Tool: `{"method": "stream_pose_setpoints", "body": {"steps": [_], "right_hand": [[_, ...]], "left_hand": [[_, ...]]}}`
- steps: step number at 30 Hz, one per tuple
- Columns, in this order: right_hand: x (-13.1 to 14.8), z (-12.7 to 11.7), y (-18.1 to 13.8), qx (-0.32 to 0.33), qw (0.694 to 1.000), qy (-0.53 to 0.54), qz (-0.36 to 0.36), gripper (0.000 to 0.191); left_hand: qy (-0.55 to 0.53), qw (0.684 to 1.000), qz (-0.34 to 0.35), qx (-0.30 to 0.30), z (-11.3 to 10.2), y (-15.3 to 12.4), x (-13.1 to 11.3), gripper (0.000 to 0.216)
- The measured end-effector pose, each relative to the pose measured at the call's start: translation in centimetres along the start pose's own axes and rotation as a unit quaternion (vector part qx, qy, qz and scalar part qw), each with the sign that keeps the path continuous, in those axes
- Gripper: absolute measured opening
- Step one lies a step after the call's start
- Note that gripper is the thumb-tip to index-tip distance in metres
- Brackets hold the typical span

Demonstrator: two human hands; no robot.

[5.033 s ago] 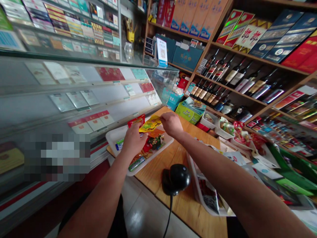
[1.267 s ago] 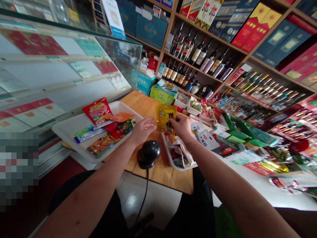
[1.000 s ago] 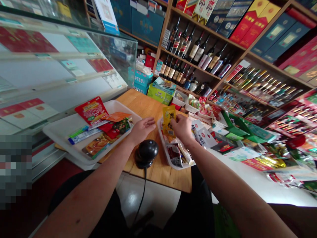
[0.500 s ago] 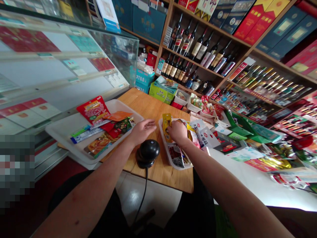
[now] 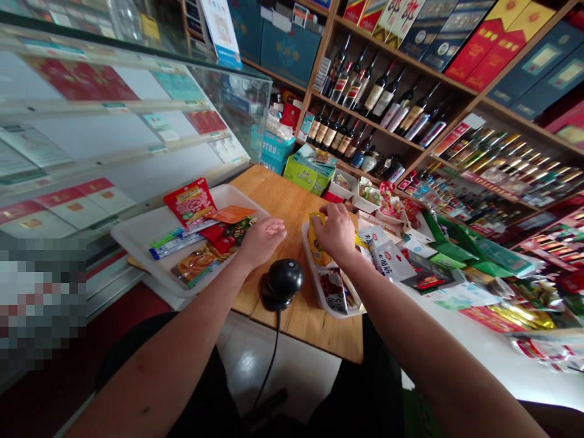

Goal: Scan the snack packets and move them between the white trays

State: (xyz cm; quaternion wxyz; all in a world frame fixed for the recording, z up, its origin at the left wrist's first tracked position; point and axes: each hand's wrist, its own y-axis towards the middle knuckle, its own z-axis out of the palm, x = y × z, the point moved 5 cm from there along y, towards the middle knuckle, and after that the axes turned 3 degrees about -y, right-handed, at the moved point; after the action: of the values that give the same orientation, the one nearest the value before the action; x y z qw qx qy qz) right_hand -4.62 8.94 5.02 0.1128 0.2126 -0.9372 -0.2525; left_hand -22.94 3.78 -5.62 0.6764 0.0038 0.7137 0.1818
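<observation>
My right hand (image 5: 338,236) is over the right-hand white tray (image 5: 314,286), its fingers apart and bent downward. Its thumb side is close by a yellow snack packet (image 5: 316,228) standing at the tray's edge; whether they touch I cannot tell. Also in that tray is a dark packet (image 5: 332,291) with white lettering. My left hand (image 5: 263,242) hovers over the wooden table with its fingers curled in and nothing seen in them. It is beside the larger white tray (image 5: 132,237), where a red pouch (image 5: 190,202), an orange packet (image 5: 232,214) and a bread-like pack (image 5: 194,263) lie.
A black corded device (image 5: 285,281) stands on the wooden table (image 5: 264,182) between my forearms. At the left is a glass display counter (image 5: 246,109). Bottle shelves (image 5: 365,106) rise behind. Grey-white packets (image 5: 387,255) and green boxes (image 5: 469,240) lie to the right.
My right hand has lifted out from among the packets and its fingers have spread. My left hand's fingers, stretched before, have curled in. The whole view has shifted slightly.
</observation>
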Motion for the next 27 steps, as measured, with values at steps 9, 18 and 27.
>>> {"method": "stream_pose_setpoints", "body": {"steps": [9,18,27], "right_hand": [[6.8,6.4,0.9,0.142,0.976,0.078,-0.147,0.015],[13.0,12.9,3.0,0.280,0.940,0.022,-0.191,0.051],[15.8,16.3,5.0,0.279,0.933,-0.098,-0.204,0.032]], "left_hand": [[0.341,0.927,0.074,-0.138,-6.9,-1.0,-2.1,0.033],[0.491,0.868,-0.067,-0.044,-10.9,-1.7,1.1,0.052],[0.458,0.886,-0.064,-0.038,-12.4,-2.4,1.2,0.046]]}}
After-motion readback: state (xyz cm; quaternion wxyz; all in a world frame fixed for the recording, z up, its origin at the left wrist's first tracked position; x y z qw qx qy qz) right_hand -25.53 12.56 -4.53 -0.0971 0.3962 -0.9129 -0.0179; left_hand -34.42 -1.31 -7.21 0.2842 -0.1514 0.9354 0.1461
